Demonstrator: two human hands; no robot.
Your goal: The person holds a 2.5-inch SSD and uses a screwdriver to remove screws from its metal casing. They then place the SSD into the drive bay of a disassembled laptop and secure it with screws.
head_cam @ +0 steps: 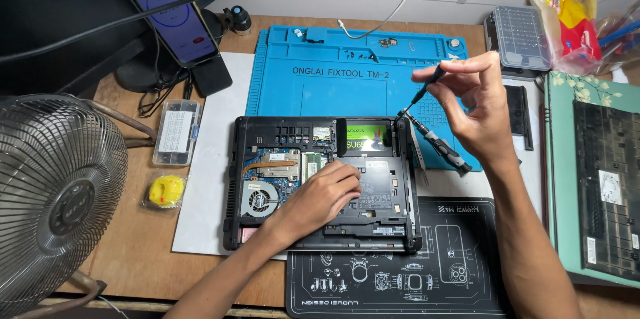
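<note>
Pinched between the thumb and fingertips of the right hand (477,102), a slim black screwdriver (419,96) stands tilted with its tip at the top right corner of the opened laptop (320,182); the left hand (320,199) lies flat, fingers loosely spread, pressing on the laptop's underside and gripping nothing. It looks like a screw at that corner is being worked; next the driver must stay seated squarely while it turns. From the left: a desk fan (57,192), a clear compartment box (177,132) whose contents I can't make out, a small bag (165,191) holding something yellow, then the blue mat (347,72) with loose screws in its top trays, and a grey bit case (523,36).
</note>
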